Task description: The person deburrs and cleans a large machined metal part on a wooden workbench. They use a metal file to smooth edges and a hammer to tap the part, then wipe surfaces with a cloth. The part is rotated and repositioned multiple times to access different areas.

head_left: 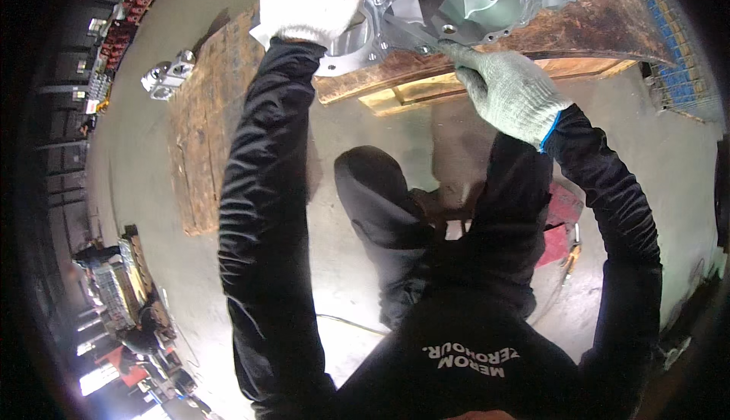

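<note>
The floor is a smooth grey concrete surface (137,184), and its lower middle part shines almost white under strong light. On the left side lies a low brown platform of worn wooden planks (205,154). At the top stands a brown wooden table with a stained surface (608,17), having paler timber below its edge. Near the right rim there is a blue mesh-like structure (673,47). Along the far left extends a dark wall (65,192) with bright rectangular windows (99,378). A thin dark cable (350,323) crosses the floor.
</note>
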